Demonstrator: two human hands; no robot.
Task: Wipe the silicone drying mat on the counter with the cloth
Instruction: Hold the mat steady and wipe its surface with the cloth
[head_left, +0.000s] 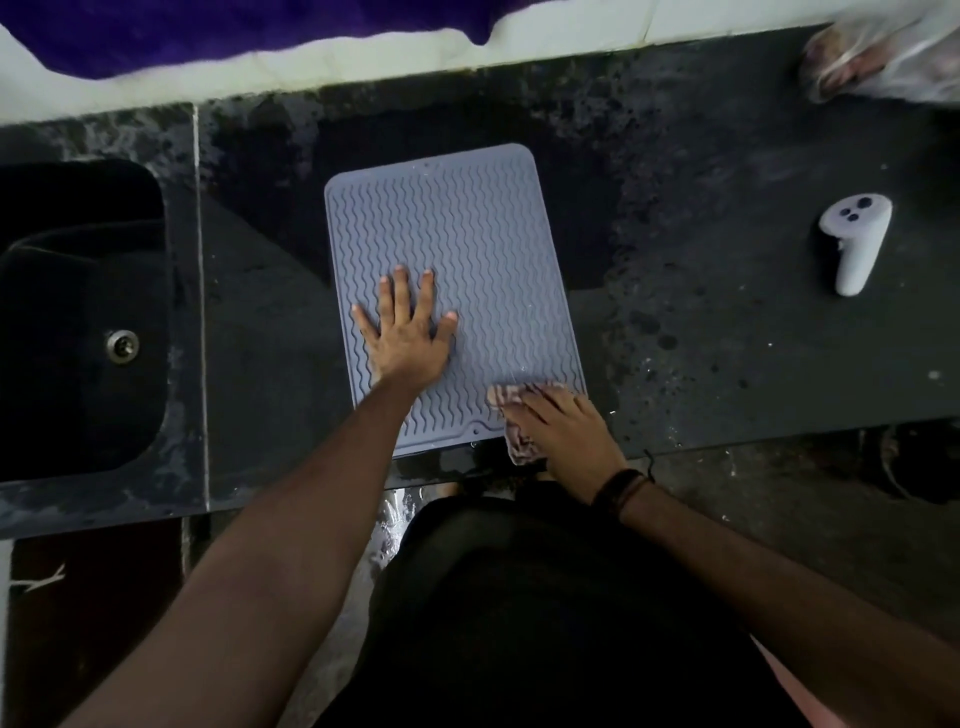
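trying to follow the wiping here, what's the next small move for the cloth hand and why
Probably push the cloth up the mat along its right side: the right hand presses it at the near right corner, the left hand lies flat pinning the mat, and the far ribs lie uncovered.

mats: one grey silicone mat (457, 270) | cloths: one striped cloth (514, 410) | hands: two, left hand (405, 338) and right hand (566, 431) | sinks: one sink (78, 312) | controllers: one white controller (854, 241) | wristbands: one wristband (621, 488)
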